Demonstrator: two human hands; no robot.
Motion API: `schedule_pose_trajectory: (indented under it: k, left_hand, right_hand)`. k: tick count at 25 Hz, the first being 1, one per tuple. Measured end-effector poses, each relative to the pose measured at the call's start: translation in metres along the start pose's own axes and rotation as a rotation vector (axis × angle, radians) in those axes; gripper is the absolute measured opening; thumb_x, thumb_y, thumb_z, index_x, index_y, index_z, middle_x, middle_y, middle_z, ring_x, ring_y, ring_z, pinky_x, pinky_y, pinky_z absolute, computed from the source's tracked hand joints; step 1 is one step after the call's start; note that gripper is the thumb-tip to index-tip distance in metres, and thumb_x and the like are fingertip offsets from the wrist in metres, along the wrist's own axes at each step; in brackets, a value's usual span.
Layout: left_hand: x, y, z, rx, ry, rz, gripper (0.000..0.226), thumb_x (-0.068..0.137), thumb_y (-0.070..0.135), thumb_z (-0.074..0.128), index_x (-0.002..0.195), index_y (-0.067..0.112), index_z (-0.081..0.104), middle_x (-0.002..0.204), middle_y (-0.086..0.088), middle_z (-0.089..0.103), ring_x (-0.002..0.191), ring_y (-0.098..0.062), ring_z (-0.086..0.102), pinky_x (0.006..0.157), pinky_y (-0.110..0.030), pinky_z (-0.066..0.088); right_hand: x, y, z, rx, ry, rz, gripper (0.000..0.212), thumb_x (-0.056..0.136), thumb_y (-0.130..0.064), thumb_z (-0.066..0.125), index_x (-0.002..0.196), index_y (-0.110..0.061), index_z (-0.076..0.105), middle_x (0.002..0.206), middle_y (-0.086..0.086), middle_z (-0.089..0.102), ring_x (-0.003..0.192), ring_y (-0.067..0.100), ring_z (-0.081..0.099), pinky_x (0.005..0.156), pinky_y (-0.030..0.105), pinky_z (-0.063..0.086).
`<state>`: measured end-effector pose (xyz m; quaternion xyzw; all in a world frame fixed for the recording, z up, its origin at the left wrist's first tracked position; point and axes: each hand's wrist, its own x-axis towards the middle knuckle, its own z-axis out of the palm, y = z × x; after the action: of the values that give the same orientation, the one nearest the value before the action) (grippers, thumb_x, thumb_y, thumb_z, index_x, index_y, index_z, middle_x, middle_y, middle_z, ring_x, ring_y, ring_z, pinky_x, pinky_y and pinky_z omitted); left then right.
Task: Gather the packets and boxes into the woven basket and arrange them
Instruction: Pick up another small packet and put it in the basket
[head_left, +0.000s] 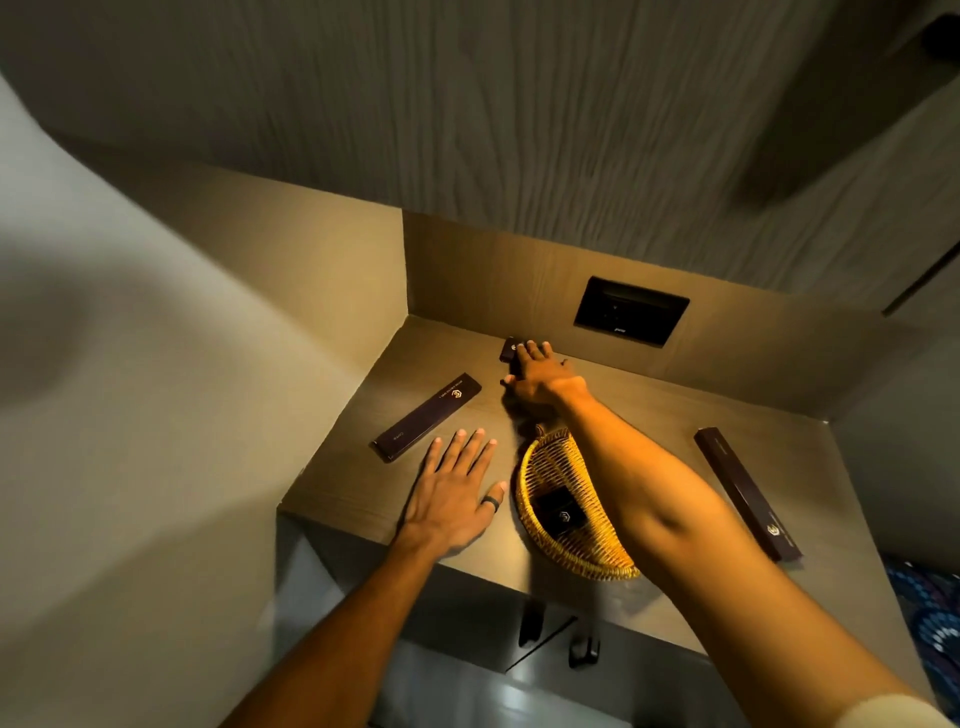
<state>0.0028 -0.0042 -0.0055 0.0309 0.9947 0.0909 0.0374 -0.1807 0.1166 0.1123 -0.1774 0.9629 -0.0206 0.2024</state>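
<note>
A yellow woven basket (550, 467) sits near the counter's front edge with one small dark box (561, 514) inside. My right hand (540, 376) reaches over the basket to the back of the counter and lies on a small dark packet (508, 349), fingers spread over it. My left hand (457, 491) rests flat and open on the counter, left of the basket, with a ring on the thumb. A long dark box (428, 415) lies just beyond my left hand. Another long dark box (745, 491) lies at the counter's right side.
The counter (649, 415) is a small wooden niche with walls at the left and back. A black socket panel (631, 310) is set in the back wall. Below the front edge are cabinet doors with dark handles (582, 649).
</note>
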Motion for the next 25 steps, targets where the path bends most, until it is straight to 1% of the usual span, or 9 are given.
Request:
schedule_pose_trajectory:
  k: [4,7,10,14,15,17,19,22,25]
  left_hand:
    - [-0.001,0.001,0.0,0.004,-0.003,0.001,0.072,0.104,0.061,0.009,0.164,0.028,-0.009,0.174,0.001,-0.012,0.16,-0.02,-0.015,0.13,-0.05,-0.009]
    - [-0.002,0.001,-0.002,-0.001,-0.008,-0.003,0.071,0.105,0.06,0.012,0.165,0.027,-0.008,0.174,0.001,-0.011,0.16,-0.02,-0.013,0.13,-0.05,-0.008]
    - [-0.001,0.0,-0.004,0.004,-0.018,-0.001,0.071,0.105,0.06,0.013,0.165,0.027,-0.007,0.174,0.0,-0.01,0.16,-0.02,-0.012,0.13,-0.05,-0.007]
    - [0.0,-0.001,-0.004,0.008,-0.016,0.0,0.071,0.106,0.06,0.013,0.166,0.026,-0.006,0.175,0.0,-0.009,0.161,-0.021,-0.012,0.13,-0.05,-0.007]
    - [0.0,-0.001,-0.004,0.01,-0.015,0.0,0.071,0.106,0.06,0.013,0.166,0.026,-0.006,0.175,0.0,-0.009,0.161,-0.021,-0.012,0.13,-0.051,-0.007]
    - [0.0,0.0,-0.002,0.022,-0.023,0.001,0.071,0.106,0.06,0.012,0.166,0.025,-0.005,0.175,-0.001,-0.009,0.161,-0.022,-0.011,0.13,-0.051,-0.006]
    - [0.0,0.001,-0.001,0.034,-0.025,0.003,0.071,0.106,0.059,0.011,0.166,0.024,-0.005,0.175,-0.002,-0.009,0.161,-0.024,-0.01,0.13,-0.052,-0.007]
    - [-0.001,0.002,-0.002,0.036,-0.021,0.0,0.07,0.106,0.059,0.01,0.165,0.024,-0.005,0.175,-0.003,-0.008,0.161,-0.025,-0.009,0.13,-0.051,-0.007]
    - [-0.003,0.004,-0.003,0.035,-0.02,-0.002,0.07,0.107,0.058,0.009,0.166,0.023,-0.005,0.175,-0.003,-0.007,0.161,-0.025,-0.008,0.13,-0.051,-0.006]
  right_hand:
    - [0.011,-0.006,-0.001,-0.005,0.139,-0.008,0.064,0.098,-0.03,0.065,0.154,-0.01,0.042,0.155,0.016,0.042,0.146,0.034,0.039,0.122,0.049,0.034]
    - [0.017,-0.008,0.002,0.211,0.145,0.021,0.061,0.095,-0.015,0.068,0.149,-0.005,0.042,0.147,0.02,0.049,0.138,0.037,0.05,0.117,0.046,0.043]
    - [0.015,-0.007,-0.001,0.265,0.161,-0.015,0.065,0.089,-0.005,0.072,0.147,-0.003,0.042,0.145,0.021,0.051,0.137,0.037,0.052,0.117,0.045,0.044]
    - [-0.01,0.016,-0.026,0.239,0.27,-0.249,0.069,0.084,0.004,0.069,0.149,-0.002,0.047,0.14,0.02,0.051,0.134,0.036,0.054,0.115,0.038,0.044]
    - [-0.022,0.029,-0.03,0.259,0.293,-0.307,0.069,0.081,0.005,0.069,0.147,-0.005,0.051,0.137,0.018,0.052,0.131,0.032,0.055,0.111,0.034,0.047]
    - [-0.055,0.06,-0.024,0.29,0.273,-0.401,0.071,0.076,0.006,0.074,0.142,-0.012,0.057,0.137,0.011,0.055,0.128,0.019,0.055,0.103,0.017,0.048]
    - [-0.091,0.089,-0.005,0.288,0.159,-0.411,0.071,0.076,0.007,0.073,0.141,-0.018,0.057,0.139,0.004,0.053,0.127,0.009,0.049,0.094,0.008,0.042]
    - [-0.122,0.112,0.032,0.153,-0.007,-0.341,0.074,0.077,0.013,0.068,0.143,-0.02,0.057,0.148,0.002,0.048,0.132,0.011,0.045,0.106,0.022,0.043]
    - [-0.13,0.118,0.056,0.069,-0.03,-0.291,0.071,0.079,0.008,0.072,0.144,-0.015,0.056,0.15,0.007,0.048,0.141,0.024,0.045,0.116,0.034,0.041]
